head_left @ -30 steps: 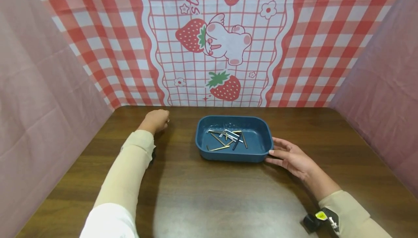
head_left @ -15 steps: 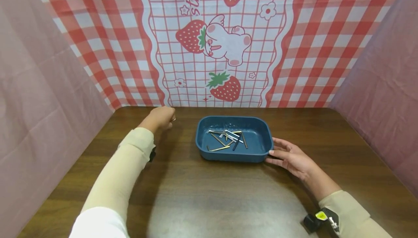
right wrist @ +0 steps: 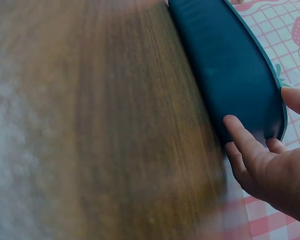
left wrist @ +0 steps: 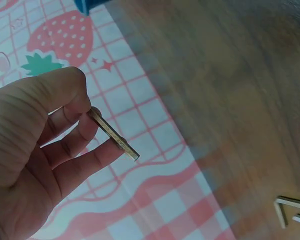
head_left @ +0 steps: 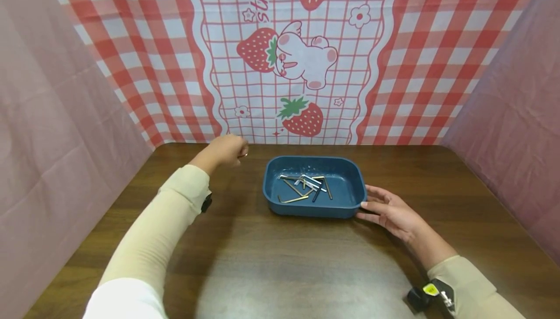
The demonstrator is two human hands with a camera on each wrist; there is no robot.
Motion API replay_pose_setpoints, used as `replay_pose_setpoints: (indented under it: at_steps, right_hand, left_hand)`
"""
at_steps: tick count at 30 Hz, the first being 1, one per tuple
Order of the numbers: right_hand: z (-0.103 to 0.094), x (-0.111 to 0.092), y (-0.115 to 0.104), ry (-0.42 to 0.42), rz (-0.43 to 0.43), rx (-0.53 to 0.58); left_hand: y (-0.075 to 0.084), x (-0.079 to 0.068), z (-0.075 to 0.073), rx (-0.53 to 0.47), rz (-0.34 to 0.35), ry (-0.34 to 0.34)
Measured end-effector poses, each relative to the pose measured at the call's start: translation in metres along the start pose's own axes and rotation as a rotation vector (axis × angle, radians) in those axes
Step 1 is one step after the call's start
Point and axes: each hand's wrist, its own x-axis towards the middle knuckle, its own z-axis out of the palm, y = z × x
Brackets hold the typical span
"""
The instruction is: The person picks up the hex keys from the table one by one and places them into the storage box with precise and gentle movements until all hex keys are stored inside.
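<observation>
My left hand [head_left: 227, 151] is raised over the table's back left, to the left of the blue tray [head_left: 315, 211]. Between thumb and fingertips it pinches a small brass-coloured hex key [left wrist: 113, 134], clear in the left wrist view; part of the key is hidden by the fingers. Several L-shaped hex keys [head_left: 294, 200], brass, silver and black, lie loosely crossed inside the tray. At the tray's front right corner, my right hand [head_left: 395, 217] touches the rim and outer wall with thumb and fingers fairly straight.
More hex keys [left wrist: 281, 212] lie on the wooden table [head_left: 280, 265] at the lower right of the left wrist view; my left arm covers them in the head view. A checked strawberry cloth [head_left: 407, 66] hangs behind, and pink cloths [head_left: 507, 100] flank the table.
My left hand has moved up and to the right, closer to the tray, carrying the hex key. The right hand and the tray have stayed put.
</observation>
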Motion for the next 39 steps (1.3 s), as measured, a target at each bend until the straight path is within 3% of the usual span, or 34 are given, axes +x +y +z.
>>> replay_pose_setpoints:
  at_steps: [19, 30, 39]
  right_hand:
    - [0.001, -0.001, 0.000, 0.000, -0.003, 0.002]
    - [0.000, -0.001, 0.000, -0.001, -0.003, -0.012]
    - [0.000, -0.001, 0.001, 0.002, -0.009, -0.004]
  left_hand:
    - [0.046, 0.016, -0.023, 0.087, 0.142, 0.013]
    - [0.072, 0.026, -0.026, 0.144, 0.207, -0.031]
    - [0.098, 0.036, -0.033, 0.219, 0.246, -0.109]
